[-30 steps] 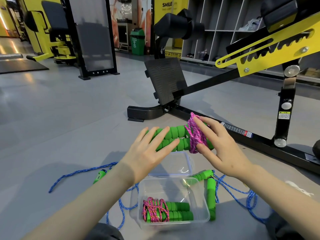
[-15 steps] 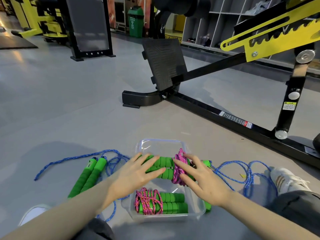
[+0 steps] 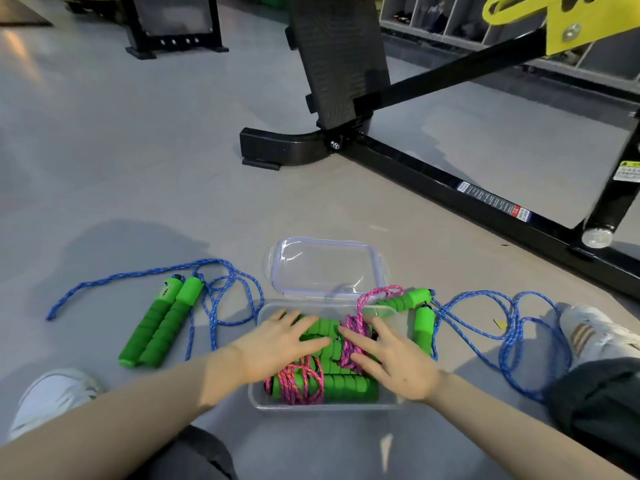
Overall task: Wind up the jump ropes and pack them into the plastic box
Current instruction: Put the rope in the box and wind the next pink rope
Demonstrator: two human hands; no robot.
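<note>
Hands pressed flat, fingers spread, gripping nothing: left hand (image 3: 277, 344) and right hand (image 3: 391, 363) lay on the wound pink jump rope with green foam handles (image 3: 330, 336) inside the clear plastic box (image 3: 388, 403). Its long axis ran 9 to 3 o'clock. Loose blue jump rope (image 3: 162, 323) lay nearer the left hand, at 9 o'clock; another blue rope (image 3: 512, 327) at 3 o'clock.

Black weight bench (image 3: 339, 60), grey floor (image 3: 138, 161), cubby shelves (image 3: 450, 19)

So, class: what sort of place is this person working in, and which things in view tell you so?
Most likely a gym. A black exercise bench frame with a yellow adjustment bracket stands on the grey floor, storage cubbies line the back wall, and jump ropes lie about.
</note>
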